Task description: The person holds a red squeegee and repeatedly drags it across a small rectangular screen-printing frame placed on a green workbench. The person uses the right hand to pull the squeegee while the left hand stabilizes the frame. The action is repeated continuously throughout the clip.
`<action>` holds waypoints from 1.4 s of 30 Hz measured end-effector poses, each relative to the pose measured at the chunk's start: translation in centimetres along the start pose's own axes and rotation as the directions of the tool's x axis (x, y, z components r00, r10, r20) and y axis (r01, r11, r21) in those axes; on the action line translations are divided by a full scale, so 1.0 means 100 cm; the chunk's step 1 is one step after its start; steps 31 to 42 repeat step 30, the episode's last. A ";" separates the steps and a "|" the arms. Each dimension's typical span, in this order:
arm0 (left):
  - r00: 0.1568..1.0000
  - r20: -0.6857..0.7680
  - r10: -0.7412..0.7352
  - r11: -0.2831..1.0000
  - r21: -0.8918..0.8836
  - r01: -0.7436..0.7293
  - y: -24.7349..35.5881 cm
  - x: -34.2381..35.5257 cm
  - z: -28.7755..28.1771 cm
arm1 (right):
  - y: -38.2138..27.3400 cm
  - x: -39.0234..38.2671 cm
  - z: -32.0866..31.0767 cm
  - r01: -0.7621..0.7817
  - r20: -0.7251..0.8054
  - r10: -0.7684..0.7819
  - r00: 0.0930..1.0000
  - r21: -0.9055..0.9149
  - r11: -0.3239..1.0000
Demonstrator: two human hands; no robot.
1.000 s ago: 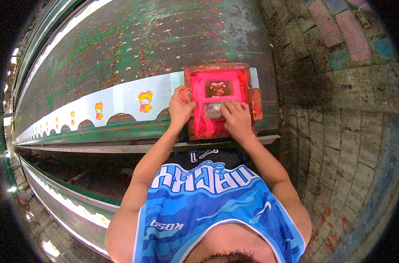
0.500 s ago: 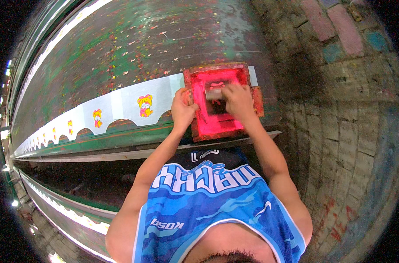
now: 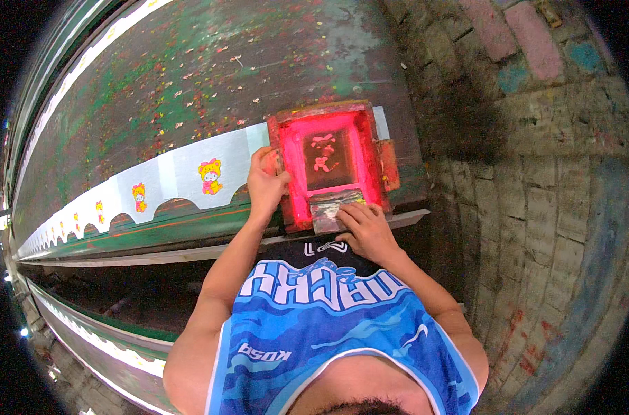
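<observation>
A screen-printing frame (image 3: 381, 160) smeared with bright pink ink lies over the end of a white strip (image 3: 172, 166). Its dark mesh window (image 3: 330, 169) shows small pink shapes. At the frame's left side, my left hand (image 3: 264, 187) grips the rim, fingers curled round it. My right hand (image 3: 370, 232) holds a flat, grey, ink-stained squeegee (image 3: 326, 211) at the near edge of the frame. The strip has a scalloped near edge and repeated yellow-and-pink cartoon figures (image 3: 210, 176). Part of it is hidden beneath the frame.
A long dark-green table (image 3: 210, 76), speckled with paint and scraps, runs away to the left. Its raised near edge (image 3: 409, 220) passes under the frame. Another table with a white strip (image 3: 114, 356) stands at lower left. Brick-like paving (image 3: 515, 207) lies to the right.
My right hand has drawn the squeegee toward me, from the mesh window to the near rim, uncovering the pink shapes. My left hand keeps its hold on the frame; the whole view has shifted slightly.
</observation>
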State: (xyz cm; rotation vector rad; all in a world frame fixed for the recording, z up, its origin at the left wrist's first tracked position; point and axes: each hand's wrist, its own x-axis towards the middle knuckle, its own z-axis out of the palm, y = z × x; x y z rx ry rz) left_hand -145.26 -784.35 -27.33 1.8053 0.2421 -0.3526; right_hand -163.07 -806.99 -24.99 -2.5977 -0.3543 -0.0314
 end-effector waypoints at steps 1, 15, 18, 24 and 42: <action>1.000 -0.026 0.010 1.000 0.024 -0.009 0.007 -0.004 0.002 | 0.004 -0.003 -0.007 -0.005 -0.007 0.005 1.000 0.081 0.997; 0.978 -0.053 0.203 0.978 0.064 -0.200 0.092 -0.056 0.194 | 0.195 -0.080 -0.132 -0.384 -0.622 0.508 0.596 0.334 0.861; 0.981 -0.022 0.191 0.981 0.047 -0.190 0.097 -0.066 0.256 | 0.243 -0.123 -0.163 -0.453 -0.596 0.577 0.558 0.364 0.814; 0.987 0.024 0.157 0.986 0.051 -0.158 0.104 -0.081 0.356 | 0.328 -0.189 -0.201 -0.536 -0.431 0.710 0.557 0.466 0.704; 0.993 0.005 0.117 0.993 0.022 -0.117 0.128 -0.090 0.399 | 0.369 -0.191 -0.224 -0.532 -0.376 0.744 0.553 0.528 0.662</action>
